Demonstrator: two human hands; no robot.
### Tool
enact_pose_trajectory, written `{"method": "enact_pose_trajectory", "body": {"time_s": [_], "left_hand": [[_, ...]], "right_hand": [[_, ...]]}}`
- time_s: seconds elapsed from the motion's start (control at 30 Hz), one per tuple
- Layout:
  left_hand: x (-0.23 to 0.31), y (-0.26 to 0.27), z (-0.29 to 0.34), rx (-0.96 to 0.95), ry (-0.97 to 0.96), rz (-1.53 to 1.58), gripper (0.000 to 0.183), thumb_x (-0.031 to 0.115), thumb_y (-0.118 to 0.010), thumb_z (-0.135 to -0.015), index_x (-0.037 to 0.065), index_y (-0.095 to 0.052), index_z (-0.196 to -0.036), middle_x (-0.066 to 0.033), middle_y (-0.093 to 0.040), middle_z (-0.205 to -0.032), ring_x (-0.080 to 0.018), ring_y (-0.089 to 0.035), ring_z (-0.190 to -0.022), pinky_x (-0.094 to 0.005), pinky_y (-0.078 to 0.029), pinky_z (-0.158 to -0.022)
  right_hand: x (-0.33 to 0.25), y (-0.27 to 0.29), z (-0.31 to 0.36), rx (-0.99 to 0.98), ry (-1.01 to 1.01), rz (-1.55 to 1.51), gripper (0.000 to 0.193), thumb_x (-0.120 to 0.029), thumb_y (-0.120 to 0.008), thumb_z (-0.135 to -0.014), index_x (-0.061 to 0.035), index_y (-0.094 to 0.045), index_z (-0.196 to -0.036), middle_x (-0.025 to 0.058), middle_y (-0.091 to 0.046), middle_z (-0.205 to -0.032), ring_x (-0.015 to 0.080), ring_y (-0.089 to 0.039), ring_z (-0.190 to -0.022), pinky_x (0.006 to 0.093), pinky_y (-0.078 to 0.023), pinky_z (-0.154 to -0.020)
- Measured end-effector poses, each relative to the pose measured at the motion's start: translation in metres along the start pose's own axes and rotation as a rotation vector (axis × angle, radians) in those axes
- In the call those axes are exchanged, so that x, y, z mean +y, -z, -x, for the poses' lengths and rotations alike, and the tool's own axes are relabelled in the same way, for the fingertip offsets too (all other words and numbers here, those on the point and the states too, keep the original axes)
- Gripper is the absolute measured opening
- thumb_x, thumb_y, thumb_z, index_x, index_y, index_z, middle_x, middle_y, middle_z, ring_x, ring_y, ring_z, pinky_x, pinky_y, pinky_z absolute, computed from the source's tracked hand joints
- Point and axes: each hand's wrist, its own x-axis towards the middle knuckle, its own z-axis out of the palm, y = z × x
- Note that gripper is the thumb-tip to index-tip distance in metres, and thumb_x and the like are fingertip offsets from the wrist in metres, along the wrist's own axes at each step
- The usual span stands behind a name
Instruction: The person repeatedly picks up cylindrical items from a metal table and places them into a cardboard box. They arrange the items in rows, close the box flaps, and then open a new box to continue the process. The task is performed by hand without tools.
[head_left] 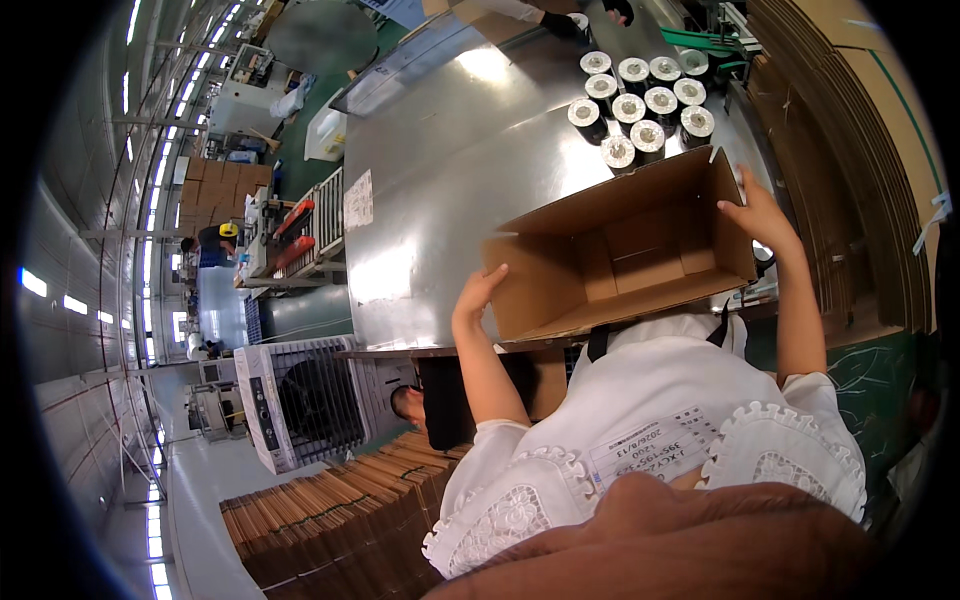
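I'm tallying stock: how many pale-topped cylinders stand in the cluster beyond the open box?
12 cylinders: roughly four in the far row, four in the middle, four nearest the open box. Others may be hidden behind its raised wall.

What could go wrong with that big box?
The cardboard box might bump the silver-topped cylinders standing close beyond it and knock some over. It could also tip or slip if the left hand or right hand loosened, since each holds just one end.
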Motion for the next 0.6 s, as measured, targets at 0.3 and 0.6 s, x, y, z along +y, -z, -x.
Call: {"method": "enact_pose_trajectory", "body": {"time_s": [0.3, 0.6], "left_hand": [[-0.084, -0.065, -0.084, 0.739, -0.256, -0.447, 0.044, 0.037, -0.057, -0.092, -0.003, -0.062, -0.111, -0.0224, -0.060, -0.111, -0.0375, -0.057, -0.102, -0.0441, -0.045, -0.086], [-0.026, -0.101, -0.031, 0.448, -0.336, -0.732, 0.031, 0.020, -0.064, -0.087, -0.004, -0.062, -0.107, -0.0162, -0.065, -0.099, -0.0272, -0.061, -0.093, -0.0365, -0.047, -0.084]], "right_hand": [[0.167, -0.003, -0.006, 0.210, -0.284, 0.017, 0.047, -0.033, -0.065, -0.088, 0.0009, -0.055, -0.119, 0.0177, -0.067, -0.099, 0.0261, -0.066, -0.090, 0.0358, -0.052, -0.078], [0.077, -0.029, -0.029, -0.145, -0.409, 0.282, 0.080, -0.067, -0.046, -0.086, 0.0109, -0.062, -0.094, 0.0300, -0.064, -0.086, 0.0424, -0.063, -0.085, 0.0443, -0.049, -0.080]]}}
